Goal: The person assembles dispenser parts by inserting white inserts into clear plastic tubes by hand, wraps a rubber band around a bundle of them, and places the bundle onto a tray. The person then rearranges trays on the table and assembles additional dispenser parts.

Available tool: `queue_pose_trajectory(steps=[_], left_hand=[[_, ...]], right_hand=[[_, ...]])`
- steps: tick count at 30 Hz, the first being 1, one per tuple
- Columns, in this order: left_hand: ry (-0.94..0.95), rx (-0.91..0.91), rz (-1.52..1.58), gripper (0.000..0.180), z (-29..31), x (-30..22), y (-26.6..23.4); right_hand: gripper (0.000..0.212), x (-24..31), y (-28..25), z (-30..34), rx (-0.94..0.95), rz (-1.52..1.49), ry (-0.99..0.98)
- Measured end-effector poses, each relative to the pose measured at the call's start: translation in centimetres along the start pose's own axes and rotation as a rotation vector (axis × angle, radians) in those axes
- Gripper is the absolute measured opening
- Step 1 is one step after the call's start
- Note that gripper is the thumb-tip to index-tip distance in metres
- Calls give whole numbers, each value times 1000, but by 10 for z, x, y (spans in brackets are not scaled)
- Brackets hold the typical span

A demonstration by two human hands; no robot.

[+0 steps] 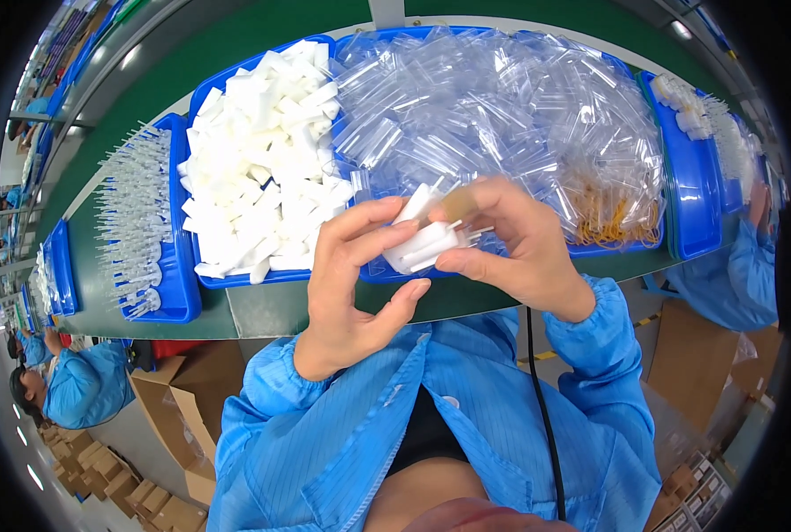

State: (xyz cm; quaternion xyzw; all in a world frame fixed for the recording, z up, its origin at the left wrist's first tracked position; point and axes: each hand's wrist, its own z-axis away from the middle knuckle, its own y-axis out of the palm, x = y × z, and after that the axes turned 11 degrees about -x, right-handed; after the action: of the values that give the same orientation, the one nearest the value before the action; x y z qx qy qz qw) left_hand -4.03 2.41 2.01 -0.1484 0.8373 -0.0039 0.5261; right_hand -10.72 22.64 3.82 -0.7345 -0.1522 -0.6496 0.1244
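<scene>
I see the left hand (355, 284) and the right hand (510, 244) both closed on a small white plug (426, 244), held near the body, in front of the blue trays (692, 191). Its long axis runs left to right, metal pins toward the right hand; I think a clear bag is there too.

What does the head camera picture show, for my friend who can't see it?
Two bare hands, left hand and right hand, hold a small white foam block together above a green table. Behind them sit blue trays of white foam pieces and clear plastic bags.
</scene>
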Motion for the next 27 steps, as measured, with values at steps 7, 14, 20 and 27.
queue_pose_trajectory(steps=[7, 14, 20, 27], left_hand=[[39, 53, -113, 42, -6, 1, -8], [-109, -31, 60, 36, -6, 1, -22], [-178, 0, 165, 33, -3, 11, -17], [-98, -108, 110, 33, 7, 15, -17]], right_hand=[[37, 1, 9, -5, 40, 243, -316], [30, 13, -24, -24, -252, 548, -352], [27, 4, -53, -58, -132, 1045, -626], [27, 7, -18, -56, 7, 1003, -615]])
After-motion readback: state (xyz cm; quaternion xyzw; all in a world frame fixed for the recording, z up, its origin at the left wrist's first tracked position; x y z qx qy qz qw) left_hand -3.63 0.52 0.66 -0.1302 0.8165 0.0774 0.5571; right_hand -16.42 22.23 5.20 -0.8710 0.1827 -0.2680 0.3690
